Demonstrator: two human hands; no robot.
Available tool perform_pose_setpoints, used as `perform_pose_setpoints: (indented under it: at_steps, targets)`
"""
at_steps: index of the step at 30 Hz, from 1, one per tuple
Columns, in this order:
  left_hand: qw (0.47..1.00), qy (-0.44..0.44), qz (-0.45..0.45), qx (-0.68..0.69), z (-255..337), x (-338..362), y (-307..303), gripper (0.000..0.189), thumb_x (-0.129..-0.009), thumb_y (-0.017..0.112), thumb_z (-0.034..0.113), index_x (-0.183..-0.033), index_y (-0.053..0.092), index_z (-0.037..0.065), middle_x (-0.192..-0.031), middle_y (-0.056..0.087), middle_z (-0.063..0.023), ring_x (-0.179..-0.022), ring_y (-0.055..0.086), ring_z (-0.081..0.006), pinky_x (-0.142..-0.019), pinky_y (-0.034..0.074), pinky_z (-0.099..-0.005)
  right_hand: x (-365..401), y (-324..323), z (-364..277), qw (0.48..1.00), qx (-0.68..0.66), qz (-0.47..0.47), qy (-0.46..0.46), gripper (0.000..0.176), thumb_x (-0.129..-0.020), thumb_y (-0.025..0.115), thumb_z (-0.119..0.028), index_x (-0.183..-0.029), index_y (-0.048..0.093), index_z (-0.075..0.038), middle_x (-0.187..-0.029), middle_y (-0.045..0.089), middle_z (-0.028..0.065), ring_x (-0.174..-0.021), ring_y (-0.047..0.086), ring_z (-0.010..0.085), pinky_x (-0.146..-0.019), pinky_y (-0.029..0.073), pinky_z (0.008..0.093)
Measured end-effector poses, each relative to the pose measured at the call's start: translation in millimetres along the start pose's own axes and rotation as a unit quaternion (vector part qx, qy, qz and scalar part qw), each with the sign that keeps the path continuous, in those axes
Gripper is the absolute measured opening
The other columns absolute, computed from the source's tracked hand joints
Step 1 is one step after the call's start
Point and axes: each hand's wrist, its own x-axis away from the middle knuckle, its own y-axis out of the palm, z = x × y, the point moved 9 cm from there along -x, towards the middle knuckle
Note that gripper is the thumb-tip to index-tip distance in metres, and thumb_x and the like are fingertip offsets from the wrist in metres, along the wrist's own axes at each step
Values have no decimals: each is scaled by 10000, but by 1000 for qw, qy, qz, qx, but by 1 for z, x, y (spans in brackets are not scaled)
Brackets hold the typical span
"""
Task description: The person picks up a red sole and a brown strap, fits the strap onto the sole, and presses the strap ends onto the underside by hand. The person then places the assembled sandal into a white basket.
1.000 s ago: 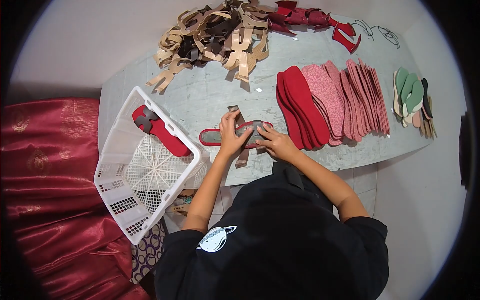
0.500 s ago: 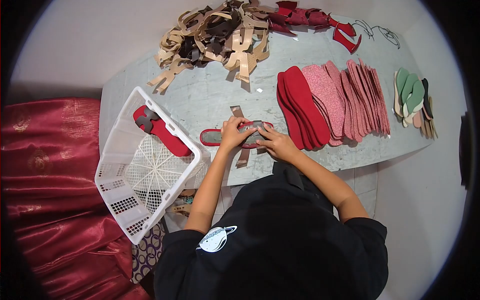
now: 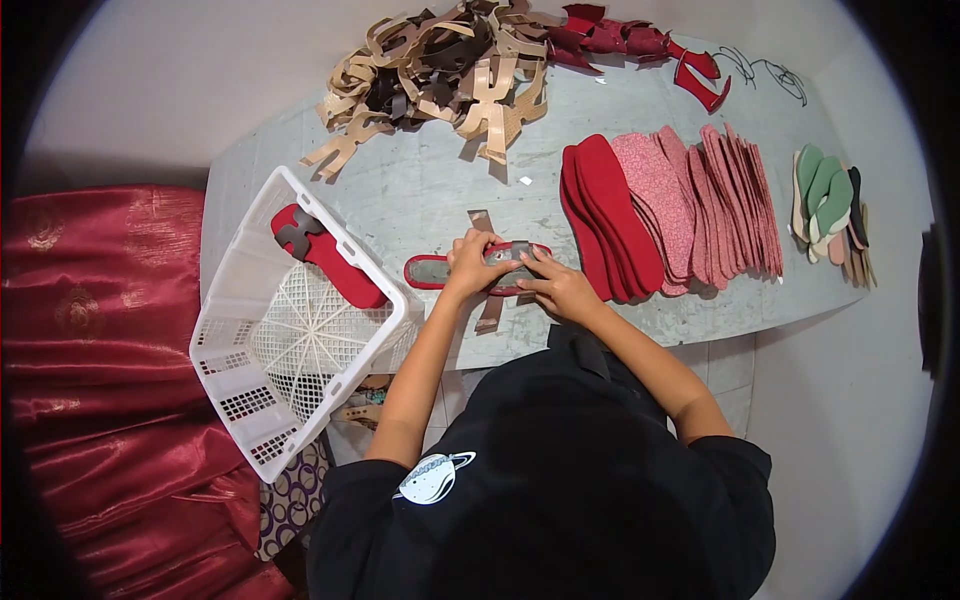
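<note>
A pale wall stands behind a broad, worn grey-white table (image 3: 430, 190), with a heap of beige and dark-brown cut straps (image 3: 490, 105) at its far side. On the near part, in front of the person, lies a flat, shoe-shaped sole with a red border and a dull grey middle (image 3: 428, 271). It looks light and thin, probably bendy rather than rigid, and unlikely to break; the red edge at its uncovered left end seems the easiest place to take hold. A glossy brown strap (image 3: 479, 220), likely softer and more slippery, sticks out beyond both long sides. Near the sole's right end, a dark grey band shows on top.

The left hand (image 3: 468, 266) lies over the sole's middle, fingers bent; the right hand (image 3: 556, 290) meets its right part from the near side, fingers bent too (whether either grips or merely presses, I cannot tell). Just left stands a white openwork plastic crate (image 3: 394, 308); to the right, plain red shoe-shaped pieces (image 3: 610, 220) lie overlapping.
</note>
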Motion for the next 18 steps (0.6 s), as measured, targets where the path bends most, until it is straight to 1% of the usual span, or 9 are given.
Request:
perform_pose_setpoints:
  at_steps: [5, 7, 8, 10, 11, 13, 14, 16, 18]
  targets:
    - [999, 29, 28, 7, 2, 2, -2, 453, -594, 772, 426, -923, 622, 153, -926, 535, -7, -944, 459, -234, -836, 310, -387, -2, -5, 0, 999, -45, 15, 27, 276, -713, 684, -161, -986, 657, -183, -1289, 481, 88, -1199, 447, 314, -836, 498, 374]
    - [999, 30, 27, 1, 2, 3, -1, 452, -596, 769, 424, -929, 624, 154, -937, 541, -4, -953, 456, -234, -840, 308, -394, -2, -8, 1, 995, -97, 3, 26, 212, -713, 688, -187, -922, 658, -168, -1270, 500, 71, -1221, 422, 316, -869, 477, 394]
    - [999, 30, 28, 2, 1, 3, 0, 452, -596, 769, 424, -929, 624, 154, -937, 541, -4, -953, 456, -234, -840, 308, -394, -2, -9, -1, 995, -97, 3, 26, 212, -713, 688, -187, -922, 658, -168, -1270, 500, 71, -1221, 422, 316, -869, 477, 394]
    - [998, 41, 45, -5, 2, 3, -1, 446, -596, 770, 417, -927, 627, 155, -946, 546, -3, -963, 450, -241, -845, 305, -400, -6, -22, -17, 997, -66, 30, -36, 162, -704, 691, -193, -847, 654, -127, -1181, 554, 55, -1211, 434, 298, -888, 453, 398]
    - [998, 41, 45, -5, 1, 3, 0, 446, -596, 770, 417, -927, 627, 155, -946, 546, -3, -963, 450, -241, -845, 305, -400, -7, -26, -20, 997, -65, 30, -36, 162, -704, 691, -193, -847, 654, -127, -1181, 554, 55, -1211, 434, 298, -888, 453, 398]
    - [997, 49, 56, 0, 4, 5, -3, 442, -594, 773, 418, -914, 626, 152, -946, 549, -8, -972, 443, -248, -851, 300, -404, -8, -31, -39, 993, -31, 28, -107, 132, -686, 675, -161, -803, 654, -104, -1034, 586, 38, -1131, 492, 254, -857, 444, 379]
    - [997, 49, 56, 0, 4, 5, -4, 442, -594, 773, 418, -914, 626, 152, -946, 549, -8, -972, 443, -248, -851, 300, -404, -7, -30, -39, 993, -31, 28, -108, 132, -686, 675, -161, -803, 654, -104, -1034, 586, 38, -1131, 492, 254, -857, 444, 379]
    - [998, 46, 41, 0, 5, 4, -2, 480, -595, 762, 439, -926, 611, 127, -975, 533, -27, -994, 427, -267, -855, 279, -425, -1, -22, -39, 993, -26, 1, -116, 123, -661, 648, -119, -781, 650, -90, -933, 575, 20, -1020, 532, 213, -798, 442, 346]
    - [998, 45, 45, -3, 5, 4, -2, 477, -594, 762, 441, -918, 610, 126, -970, 533, -28, -990, 427, -265, -856, 277, -424, 2, -20, -39, 991, -24, 11, -129, 126, -656, 638, -111, -780, 649, -91, -918, 572, 14, -998, 535, 206, -785, 441, 343]
